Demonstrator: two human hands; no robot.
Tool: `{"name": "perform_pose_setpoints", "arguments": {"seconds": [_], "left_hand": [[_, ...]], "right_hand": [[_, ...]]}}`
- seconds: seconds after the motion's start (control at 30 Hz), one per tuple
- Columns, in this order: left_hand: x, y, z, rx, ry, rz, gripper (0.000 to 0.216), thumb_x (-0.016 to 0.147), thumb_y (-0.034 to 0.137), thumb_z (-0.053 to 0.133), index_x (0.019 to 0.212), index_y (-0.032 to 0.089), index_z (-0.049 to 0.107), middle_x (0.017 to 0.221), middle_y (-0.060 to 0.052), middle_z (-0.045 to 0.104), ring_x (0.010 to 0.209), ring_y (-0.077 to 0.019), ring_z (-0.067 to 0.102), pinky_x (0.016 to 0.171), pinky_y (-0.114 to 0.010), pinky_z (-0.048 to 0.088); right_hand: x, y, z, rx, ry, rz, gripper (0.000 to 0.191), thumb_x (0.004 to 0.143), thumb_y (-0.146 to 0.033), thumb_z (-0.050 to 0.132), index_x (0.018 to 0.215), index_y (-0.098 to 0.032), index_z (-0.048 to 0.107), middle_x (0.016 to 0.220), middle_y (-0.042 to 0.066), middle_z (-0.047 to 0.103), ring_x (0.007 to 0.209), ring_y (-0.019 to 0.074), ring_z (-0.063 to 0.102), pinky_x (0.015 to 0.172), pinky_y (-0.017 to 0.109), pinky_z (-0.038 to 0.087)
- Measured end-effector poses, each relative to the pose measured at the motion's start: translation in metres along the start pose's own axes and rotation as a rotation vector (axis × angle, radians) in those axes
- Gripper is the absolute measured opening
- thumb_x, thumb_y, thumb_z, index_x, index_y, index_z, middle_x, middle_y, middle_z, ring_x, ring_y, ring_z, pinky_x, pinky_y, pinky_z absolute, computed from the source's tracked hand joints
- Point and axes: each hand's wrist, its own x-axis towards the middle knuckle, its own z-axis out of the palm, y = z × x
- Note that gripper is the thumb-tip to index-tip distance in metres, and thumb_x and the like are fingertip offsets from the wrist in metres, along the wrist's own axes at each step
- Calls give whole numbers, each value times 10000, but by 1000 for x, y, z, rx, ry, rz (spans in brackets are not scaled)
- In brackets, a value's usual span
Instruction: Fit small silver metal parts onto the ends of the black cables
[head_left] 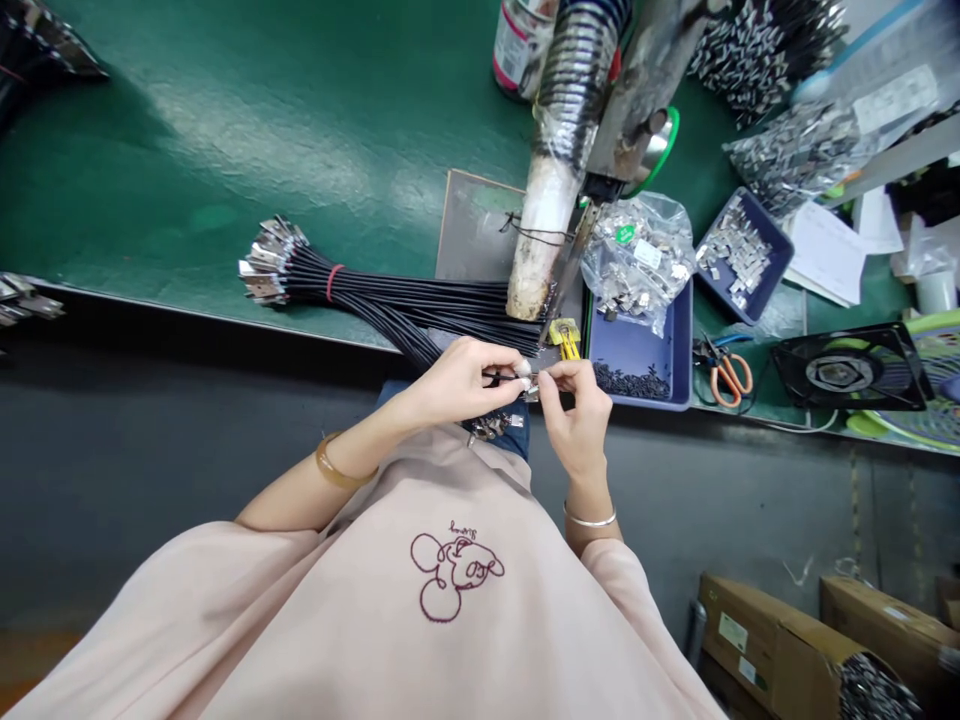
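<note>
The left hand (pixel 466 380) pinches a thin black cable (pixel 504 377) close to its end; the right hand (pixel 579 415), thumb and finger together, grips what looks like a small metal plug (pixel 532 388). Both meet at the near edge of the tabletop (pixel 225 150), just right of the banded cable bundle (pixel 420 300). This fine work seems to call for a grip close to the tip, cable and plug in line, and light finger pressure. The hose (pixel 555 190) and metal rod (pixel 576 265) reach down just beyond the fingers, limiting room on the far side. To the right sit a blue tray (pixel 684 372), a bag of metal parts (pixel 641 265) and pliers (pixel 731 375).
</note>
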Motion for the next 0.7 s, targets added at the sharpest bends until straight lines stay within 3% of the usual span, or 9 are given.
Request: {"name": "perform_pose_setpoints", "arguments": {"seconds": [0.2,0.3,0.5,0.7], "left_hand": [[2,5,-2,-171,-19,-73,176,844,227,591,718,124,660,592,29,504,550,-72,387,509,-196,300],[2,5,-2,-189,-13,-83,157,833,220,598,737,122,671,611,19,541,562,-76,422,516,-192,323],[3,2,2,-207,12,-76,142,821,214,620,756,117,701,661,-6,629,589,-86,499,549,-193,388],[1,0,5,-146,67,-71,131,803,189,607,794,122,719,697,-23,675,621,-107,559,574,-204,421]], "right_hand": [[-2,1,1,70,17,37,70,961,-276,569,927,-233,525,782,-35,653,672,106,688,640,225,556],[-3,1,0,114,-60,61,68,969,-273,557,928,-239,513,741,-52,642,641,106,696,597,215,546],[-1,6,-1,29,-3,-8,78,960,-301,572,927,-240,539,764,-43,628,620,100,641,612,233,542],[2,7,-2,56,-68,35,88,976,-305,552,921,-238,534,740,-51,615,612,95,637,606,225,527]]}}
